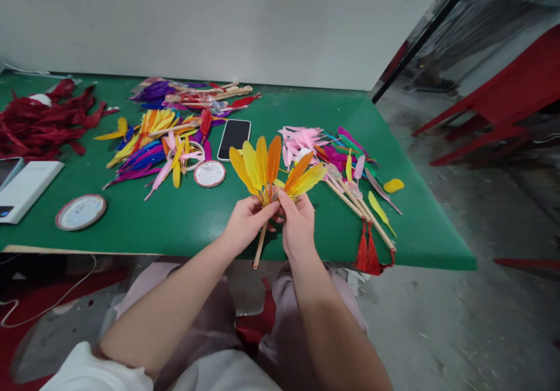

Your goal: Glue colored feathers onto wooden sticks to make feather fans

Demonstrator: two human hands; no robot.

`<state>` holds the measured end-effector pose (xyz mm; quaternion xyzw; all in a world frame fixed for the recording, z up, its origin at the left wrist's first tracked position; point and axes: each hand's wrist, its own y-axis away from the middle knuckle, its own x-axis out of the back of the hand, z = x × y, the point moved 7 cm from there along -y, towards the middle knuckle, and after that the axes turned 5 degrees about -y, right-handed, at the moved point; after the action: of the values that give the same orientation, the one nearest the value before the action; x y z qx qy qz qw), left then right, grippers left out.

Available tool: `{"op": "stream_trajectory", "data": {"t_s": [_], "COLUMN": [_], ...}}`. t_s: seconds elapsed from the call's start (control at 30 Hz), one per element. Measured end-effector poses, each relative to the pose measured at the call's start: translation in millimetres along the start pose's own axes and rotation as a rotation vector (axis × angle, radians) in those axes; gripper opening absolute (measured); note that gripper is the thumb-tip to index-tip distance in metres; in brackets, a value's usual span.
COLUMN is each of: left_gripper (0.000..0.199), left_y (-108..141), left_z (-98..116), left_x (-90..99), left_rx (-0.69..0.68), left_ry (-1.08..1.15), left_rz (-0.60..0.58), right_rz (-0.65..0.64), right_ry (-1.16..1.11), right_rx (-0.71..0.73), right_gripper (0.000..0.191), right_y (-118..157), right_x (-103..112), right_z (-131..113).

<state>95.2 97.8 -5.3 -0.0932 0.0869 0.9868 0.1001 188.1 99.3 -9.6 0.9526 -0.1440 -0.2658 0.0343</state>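
Over the table's front edge I hold a feather fan (261, 166) with upright yellow and orange feathers and a thin wooden handle (260, 245) slanting down. My left hand (247, 222) is closed round the fan's base, thumb pointing right. Fingers of my right hand (300, 222) pinch the lower ends of the feathers on the right side, where orange and yellow ones (301, 180) lean outward. The thumbs nearly meet, and the quill ends between them are mostly hidden. Right of my hands lie fan sticks (356, 201) with red tassels (368, 251).
On the green table (175, 227) lie a phone (235, 139), two round lids (210, 173) with whitish residue, mixed feathers (151, 140), pink feathers (300, 141), dark red feathers (48, 122) and a white box (32, 189). A wall panel (219, 23) stands behind; a red chair (511, 99) is at right.
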Motion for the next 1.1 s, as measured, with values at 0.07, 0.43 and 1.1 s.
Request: {"op": "stream_trajectory", "data": {"t_s": [0.07, 0.43, 1.1], "left_gripper": [0.03, 0.03, 0.028], "left_y": [0.0, -0.7, -0.7], "left_z": [0.8, -0.7, -8.4], "left_x": [1.3, 2.5, -5.3], "left_rx": [-0.014, -0.009, 0.062], "left_ry": [0.009, 0.055, 0.176], "left_rz": [0.021, 0.015, -0.06], "right_rz": [-0.004, -0.026, -0.034], "right_ry": [-0.005, -0.026, -0.038], "right_rx": [0.008, -0.003, 0.041], "right_gripper": [0.024, 0.024, 0.025], "right_y": [-0.7, -1.3, 1.5], "right_x": [-0.2, -0.2, -3.4], "right_z": [0.2, -0.3, -6.6]}}
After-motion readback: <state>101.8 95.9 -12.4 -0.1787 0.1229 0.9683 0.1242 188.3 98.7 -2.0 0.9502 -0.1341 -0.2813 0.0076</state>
